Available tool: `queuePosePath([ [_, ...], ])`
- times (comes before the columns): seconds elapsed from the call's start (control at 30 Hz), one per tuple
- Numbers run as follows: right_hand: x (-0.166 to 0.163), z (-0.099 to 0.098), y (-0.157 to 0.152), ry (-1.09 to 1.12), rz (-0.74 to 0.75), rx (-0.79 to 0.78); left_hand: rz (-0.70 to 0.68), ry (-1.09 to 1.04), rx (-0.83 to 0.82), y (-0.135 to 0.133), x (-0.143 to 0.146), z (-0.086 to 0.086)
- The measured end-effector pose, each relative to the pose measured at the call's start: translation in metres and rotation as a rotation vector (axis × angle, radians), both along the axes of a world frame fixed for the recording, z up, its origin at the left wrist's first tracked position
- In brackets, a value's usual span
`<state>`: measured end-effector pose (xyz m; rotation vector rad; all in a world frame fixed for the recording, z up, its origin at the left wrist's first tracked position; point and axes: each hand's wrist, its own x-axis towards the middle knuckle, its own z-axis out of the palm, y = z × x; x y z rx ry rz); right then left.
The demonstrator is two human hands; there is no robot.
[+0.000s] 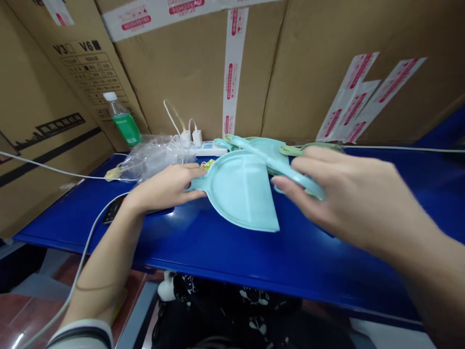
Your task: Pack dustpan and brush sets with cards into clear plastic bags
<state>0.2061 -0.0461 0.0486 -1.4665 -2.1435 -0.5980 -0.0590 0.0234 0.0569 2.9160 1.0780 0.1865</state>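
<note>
R fingers (315,162) round lt-blue stick (269,162), L fingers (191,173) pinching dustpan (236,189) hndl (199,183)

Moderate, soft light, dimmer lower right. Right hand (348,196) motion-blurred; left hand (174,186) sharper. Glare on blue table (218,254) (small hotspot by left hand) and floor tiles (25,315). Wide-angle stretch at edges.

Right-hand fingers (317,167) blurred; phone (112,210) partly hidden behind left forearm (105,261).

A white-capped bottle (125,125) stands beside a clear plastic bag (152,157).
</note>
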Motion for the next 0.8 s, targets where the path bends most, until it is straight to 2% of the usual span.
queuePosePath([
  [0.07,0.005,0.009,0.005,-0.045,-0.248,-0.028,0.033,-0.038,0.056,0.003,0.000,-0.002],
  [0.13,0.008,0.018,0.010,-0.074,-0.476,-0.170,0.073,-0.081,0.112,0.008,0.004,-0.006],
  [0.23,0.011,0.029,0.013,-0.108,-0.653,-0.347,0.136,-0.124,0.183,0.019,0.017,-0.016],
  [0.37,0.020,0.035,0.014,-0.156,-0.775,-0.429,0.231,-0.099,0.269,0.037,0.041,-0.025],
  [0.53,0.030,0.036,0.014,-0.205,-0.785,-0.454,0.202,-0.025,0.309,0.061,0.076,-0.023],
  [0.8,0.048,0.045,0.004,-0.118,-0.870,-0.328,0.224,0.011,0.245,0.093,0.116,-0.019],
])
